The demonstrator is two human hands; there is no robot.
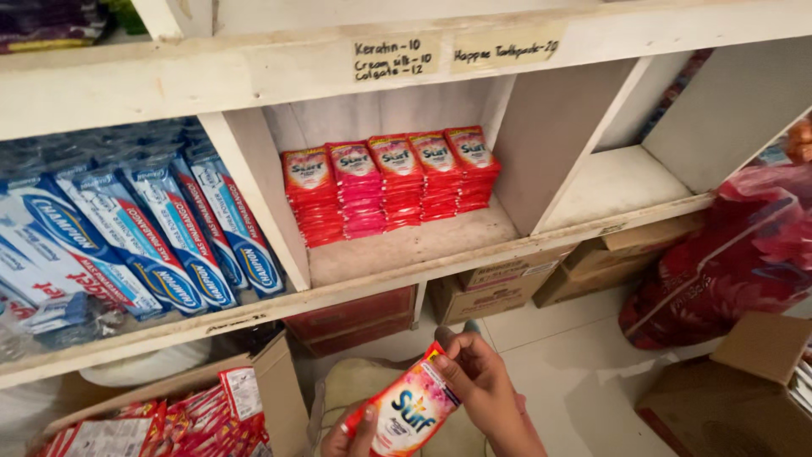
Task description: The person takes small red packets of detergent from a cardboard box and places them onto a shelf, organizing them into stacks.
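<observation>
Down at the bottom edge of the view, a small sachet point(412, 412) lies tilted between both hands, its upper corner toward the right and its lower end toward the left. It is a flat, glossy packet, red and orange along its edges, with a pink flowery field in the middle, a dark blue swirl of lettering and a white patch near the lower end. The right hand point(484, 382) closes on the upper corner, thumb on the printed face and fingers curled behind it. The left hand point(348, 433) is mostly cut off by the frame; its thumb and a fingertip pinch the lower end.

Just below the hands a pale sack point(359, 382) lies on the white tiled floor point(567, 355). To the left an open cardboard box point(275, 391) is filled with more red packets point(190, 421). Above, a white wooden shelf point(406, 247) carries five neat stacks of red and pink sachets point(389, 179) in its middle compartment. The compartment to the left is packed with blue and white packs point(144, 241) leaning in rows. Brown cartons point(499, 288) sit beneath the shelf, and a big red plastic bag point(732, 254) slumps at the right beside another cardboard box point(736, 398).
</observation>
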